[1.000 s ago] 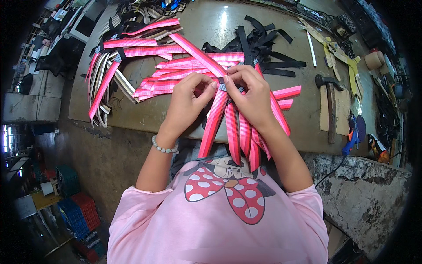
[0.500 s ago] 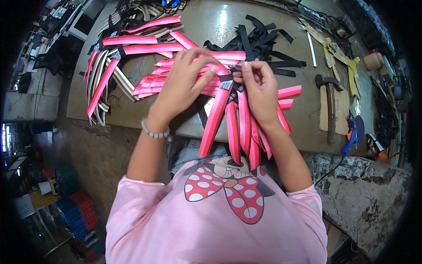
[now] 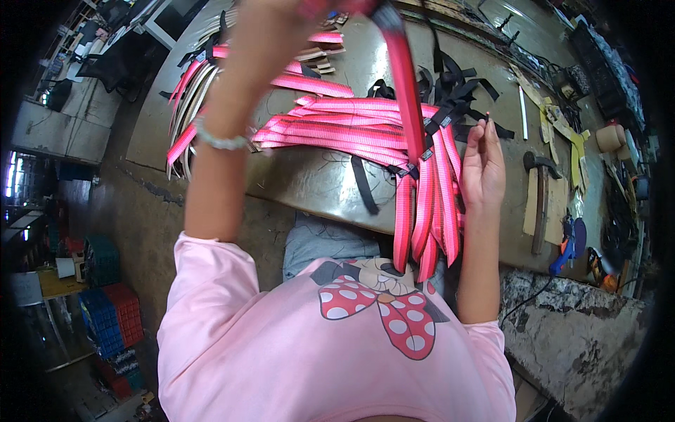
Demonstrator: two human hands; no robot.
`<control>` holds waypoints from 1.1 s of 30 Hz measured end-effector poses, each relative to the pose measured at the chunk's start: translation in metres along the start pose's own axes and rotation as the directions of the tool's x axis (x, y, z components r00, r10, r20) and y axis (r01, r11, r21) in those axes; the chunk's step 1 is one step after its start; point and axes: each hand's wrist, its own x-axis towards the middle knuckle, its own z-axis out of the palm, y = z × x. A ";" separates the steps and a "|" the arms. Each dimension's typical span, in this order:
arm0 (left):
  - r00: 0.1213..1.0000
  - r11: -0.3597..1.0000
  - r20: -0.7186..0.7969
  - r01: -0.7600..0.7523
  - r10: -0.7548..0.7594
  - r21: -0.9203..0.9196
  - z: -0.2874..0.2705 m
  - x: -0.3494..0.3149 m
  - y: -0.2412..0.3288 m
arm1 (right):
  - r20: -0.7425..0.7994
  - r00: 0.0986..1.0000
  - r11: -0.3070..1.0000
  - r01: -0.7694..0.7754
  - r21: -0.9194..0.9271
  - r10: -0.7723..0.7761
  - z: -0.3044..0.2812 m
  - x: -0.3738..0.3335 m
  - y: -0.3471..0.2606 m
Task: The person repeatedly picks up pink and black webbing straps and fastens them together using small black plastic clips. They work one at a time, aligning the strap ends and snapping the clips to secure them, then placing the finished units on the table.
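My left hand (image 3: 281, 17) is raised to the top edge of the view, shut on one pink webbing strap (image 3: 406, 91) that hangs down from it over the table. My right hand (image 3: 481, 165) rests at the right of a bundle of pink straps (image 3: 429, 204) draped over the table's near edge; its fingers are apart and hold nothing that I can see. More pink straps (image 3: 337, 126) lie flat in a stack across the table (image 3: 316, 183). Short black straps (image 3: 457, 95) lie beyond them.
A hammer (image 3: 540, 197) lies on the table to the right, near yellow strips (image 3: 562, 133) and a blue tool (image 3: 566, 250). Further pink and pale straps (image 3: 190, 112) are heaped at the left. Blue and red crates (image 3: 109, 316) stand on the floor at lower left.
My left hand has lifted high toward the camera, pulling one pink strap up off the pile. My right hand has let go and moved to the right of the hanging bundle.
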 end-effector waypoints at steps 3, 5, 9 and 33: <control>0.946 0.950 -0.108 0.310 -0.305 0.032 -0.050 0.007 -0.081 | -0.028 0.999 0.990 0.022 -0.140 -0.026 0.006 -0.003 0.001; 0.900 0.853 0.000 0.414 -0.436 0.319 -0.059 -0.006 -0.107 | -0.024 0.997 0.940 0.056 -0.338 -0.068 0.010 -0.008 -0.011; 0.883 0.864 0.022 0.454 -0.469 0.220 -0.013 -0.044 -0.059 | 0.181 0.929 0.556 0.340 -0.759 -0.322 0.018 -0.016 -0.066; 0.883 0.946 0.365 0.214 -0.293 0.242 0.009 -0.113 -0.109 | 0.770 0.637 -0.560 0.628 -0.540 -0.028 0.066 -0.014 0.034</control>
